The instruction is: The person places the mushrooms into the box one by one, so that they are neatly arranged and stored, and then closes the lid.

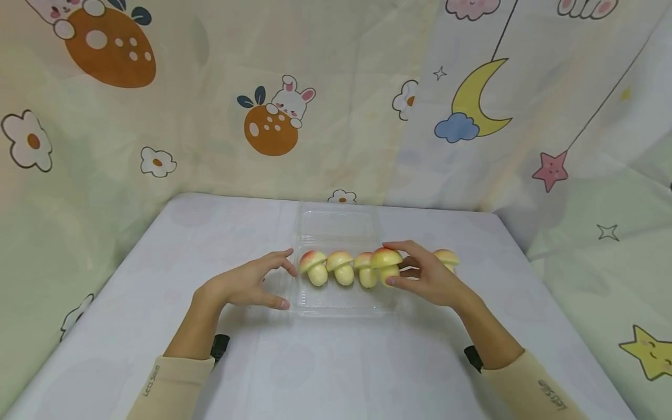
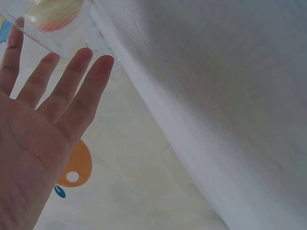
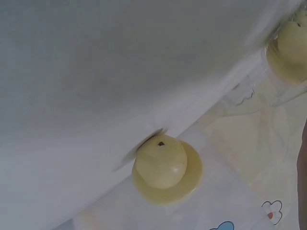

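Observation:
A clear plastic clamshell tray [image 1: 336,303] lies open in the middle of the table. Three yellow mushroom toys with pink-tinged caps stand in it in a row [image 1: 340,267]. My right hand [image 1: 422,279] pinches a fourth mushroom [image 1: 387,265] at the row's right end, thumb under the stem, fingers over the cap. Another mushroom [image 1: 446,256] stands on the table just behind that hand; the right wrist view shows its underside [image 3: 163,167]. My left hand [image 1: 247,286] rests with fingers spread at the tray's left edge, fingertips near the leftmost mushroom [image 1: 314,265]; its open palm [image 2: 43,129] holds nothing.
The table wears a pale lilac cloth [image 1: 336,361]. Curtains printed with rabbits, flowers, a moon and stars [image 1: 472,99] close it in at the back and both sides. The tray's clear lid [image 1: 336,224] lies flat behind the mushrooms.

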`<move>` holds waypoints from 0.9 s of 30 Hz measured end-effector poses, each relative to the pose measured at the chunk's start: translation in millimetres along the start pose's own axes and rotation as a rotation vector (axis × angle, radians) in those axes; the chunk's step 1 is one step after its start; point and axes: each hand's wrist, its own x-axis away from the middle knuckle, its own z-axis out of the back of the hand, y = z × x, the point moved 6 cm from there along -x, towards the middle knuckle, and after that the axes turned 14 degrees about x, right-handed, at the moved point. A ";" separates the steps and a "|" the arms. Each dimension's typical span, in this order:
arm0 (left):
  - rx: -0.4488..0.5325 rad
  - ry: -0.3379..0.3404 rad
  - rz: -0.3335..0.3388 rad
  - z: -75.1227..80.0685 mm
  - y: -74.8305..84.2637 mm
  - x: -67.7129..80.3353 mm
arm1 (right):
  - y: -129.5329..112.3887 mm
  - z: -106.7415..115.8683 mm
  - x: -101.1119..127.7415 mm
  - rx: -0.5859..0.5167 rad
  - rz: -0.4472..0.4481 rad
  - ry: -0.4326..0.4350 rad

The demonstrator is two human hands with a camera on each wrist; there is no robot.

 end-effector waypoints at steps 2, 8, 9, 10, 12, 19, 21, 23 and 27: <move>0.002 0.002 0.001 0.0 0.4 0.0 | -0.5 -2.0 -2.7 0.006 0.009 0.000; 0.004 0.005 0.000 0.0 0.7 0.3 | -4.2 -7.9 -10.1 -0.009 0.007 -0.002; 0.004 0.004 -0.001 0.0 0.8 0.2 | -4.9 -8.9 -11.0 -0.005 0.002 -0.001; 0.002 0.003 -0.002 -0.1 0.9 0.1 | -5.8 -9.8 -11.8 -0.002 -0.004 0.000; 0.003 0.001 -0.003 -0.1 1.4 -0.4 | -7.5 -11.0 -13.0 0.011 -0.012 0.008; 0.000 0.000 -0.006 0.2 1.4 -1.0 | -13.6 -19.6 -20.2 0.015 -0.003 -0.014; 0.003 -0.002 -0.005 0.1 1.6 -0.9 | -14.3 -23.6 -21.8 0.012 0.001 -0.029; 0.004 -0.002 -0.004 -0.1 1.8 -0.6 | -15.6 -27.1 -23.1 0.018 0.006 -0.040; 0.003 -0.001 0.003 -0.3 2.4 0.4 | -20.5 -33.5 -26.0 0.024 0.024 -0.057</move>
